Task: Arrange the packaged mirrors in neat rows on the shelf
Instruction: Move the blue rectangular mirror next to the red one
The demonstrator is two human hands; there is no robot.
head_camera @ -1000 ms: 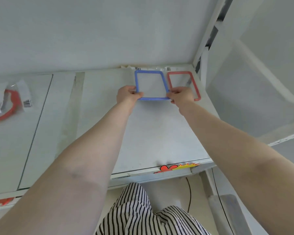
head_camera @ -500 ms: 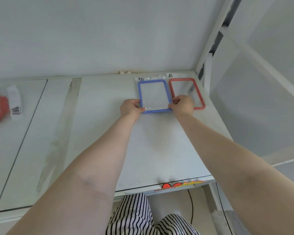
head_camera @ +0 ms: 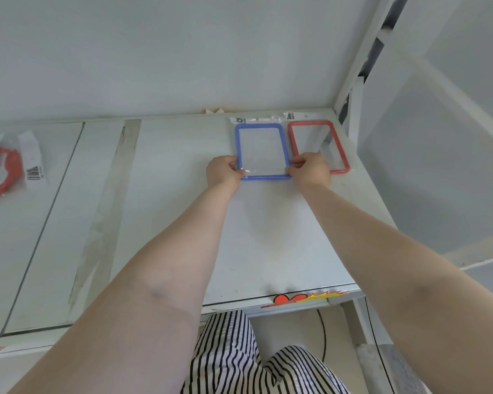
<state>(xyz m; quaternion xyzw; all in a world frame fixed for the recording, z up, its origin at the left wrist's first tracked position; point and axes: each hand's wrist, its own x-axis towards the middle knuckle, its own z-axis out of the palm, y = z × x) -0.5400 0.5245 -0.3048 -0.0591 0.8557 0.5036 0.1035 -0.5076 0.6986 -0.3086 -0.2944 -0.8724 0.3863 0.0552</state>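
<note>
A blue-framed packaged mirror (head_camera: 261,150) lies flat at the back right of the white shelf (head_camera: 268,237), its clear wrapper reaching the back wall. My left hand (head_camera: 223,171) pinches its near left corner and my right hand (head_camera: 310,169) pinches its near right corner. A red-framed packaged mirror (head_camera: 318,146) lies right beside it, against the shelf's right end, partly covered by my right hand. The two frames lie side by side, almost touching.
At the far left of the shelf lies a red round packaged mirror (head_camera: 3,177) with barcode labels. A white wall (head_camera: 182,52) closes the back and an upright post (head_camera: 353,81) stands at the right end. A sticker (head_camera: 305,297) marks the shelf's front lip.
The camera has shifted, so the shelf sits lower in view. Both hands stay on the blue mirror's near corners; it lies a bit closer to the back wall and the red one.
</note>
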